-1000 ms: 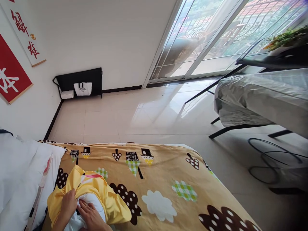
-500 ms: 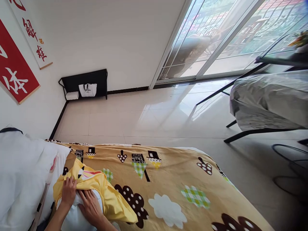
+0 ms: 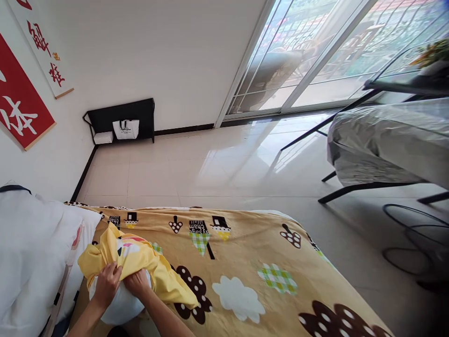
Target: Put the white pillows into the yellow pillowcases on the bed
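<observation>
A yellow cushion cover [image 3: 140, 255] with a printed face lies bunched over a rounded white cushion [image 3: 122, 306]. My left hand [image 3: 107, 284] is closed on the cover's opening edge, with the fabric pinched in its fingers. Beside it, my right hand [image 3: 138, 283] reaches in under that same edge, against the top of the cushion; its fingers are hidden by the cover. A loose yellow end of the cover trails off to the right over the patterned blanket [image 3: 196, 290].
White bedding [image 3: 31, 252] is heaped at the left, with a strap [image 3: 65, 281] beside it. Past the bed are a black shelf [image 3: 121, 112] against the wall and a white bag [image 3: 126, 129]. A plastic-covered chair [image 3: 386, 145] stands at the right, near sliding glass doors [image 3: 291, 65].
My right hand has slid from lying flat on the cushion to under the cover's edge. My left hand has shifted slightly right and closed on the fabric, which is now more bunched.
</observation>
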Demonstrator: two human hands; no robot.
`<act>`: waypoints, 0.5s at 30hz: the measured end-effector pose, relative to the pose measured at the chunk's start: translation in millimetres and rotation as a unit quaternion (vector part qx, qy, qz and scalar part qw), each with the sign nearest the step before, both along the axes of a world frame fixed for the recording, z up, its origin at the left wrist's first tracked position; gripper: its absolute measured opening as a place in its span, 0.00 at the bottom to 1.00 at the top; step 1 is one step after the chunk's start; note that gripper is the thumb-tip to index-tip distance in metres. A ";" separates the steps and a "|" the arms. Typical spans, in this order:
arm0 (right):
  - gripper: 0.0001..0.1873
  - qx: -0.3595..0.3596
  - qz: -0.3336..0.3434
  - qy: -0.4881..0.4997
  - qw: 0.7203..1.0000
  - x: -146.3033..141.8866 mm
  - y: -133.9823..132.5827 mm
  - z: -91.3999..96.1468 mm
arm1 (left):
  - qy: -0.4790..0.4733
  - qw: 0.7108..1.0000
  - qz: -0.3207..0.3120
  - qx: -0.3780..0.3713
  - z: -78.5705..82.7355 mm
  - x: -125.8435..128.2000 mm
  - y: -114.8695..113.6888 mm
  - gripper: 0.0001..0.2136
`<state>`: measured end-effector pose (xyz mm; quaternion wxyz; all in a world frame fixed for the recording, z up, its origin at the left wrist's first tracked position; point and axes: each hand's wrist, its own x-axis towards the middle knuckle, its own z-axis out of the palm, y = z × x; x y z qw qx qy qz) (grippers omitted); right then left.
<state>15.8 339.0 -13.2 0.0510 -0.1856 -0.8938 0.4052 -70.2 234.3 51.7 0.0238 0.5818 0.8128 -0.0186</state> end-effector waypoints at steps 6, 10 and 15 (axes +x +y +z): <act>0.27 -0.009 0.004 -0.018 1.000 19.7 10.5 -17.0 | 0.007 0.997 -0.034 0.074 1.8 11.5 5.0 0.22; 0.27 0.018 0.054 -0.013 0.998 66.3 -3.6 -16.3 | 0.018 0.987 0.096 0.130 -9.7 15.3 8.4 0.19; 0.33 0.061 0.068 0.009 0.996 62.5 -25.2 -18.2 | -0.069 0.987 0.085 0.117 -21.6 50.1 16.1 0.22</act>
